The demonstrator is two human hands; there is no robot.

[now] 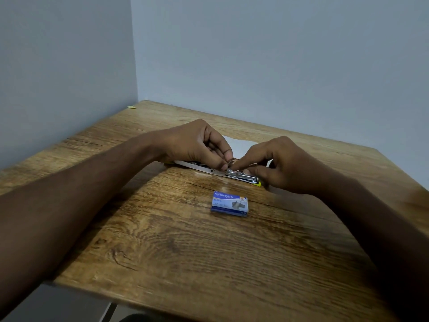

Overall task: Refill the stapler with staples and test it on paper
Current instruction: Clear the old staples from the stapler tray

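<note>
The blue staple box [229, 204] lies shut on the table [185, 252], near the opened stapler [216, 170] lying flat beyond it. My left hand [197, 144] pinches a small metal piece at its channel, my right hand [276, 166] presses fingers onto the stapler; white paper [239, 144] shows behind.

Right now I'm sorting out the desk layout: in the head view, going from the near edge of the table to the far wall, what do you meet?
Bare table → staple box → stapler, opened flat, with both hands on it → paper → wall.
</note>
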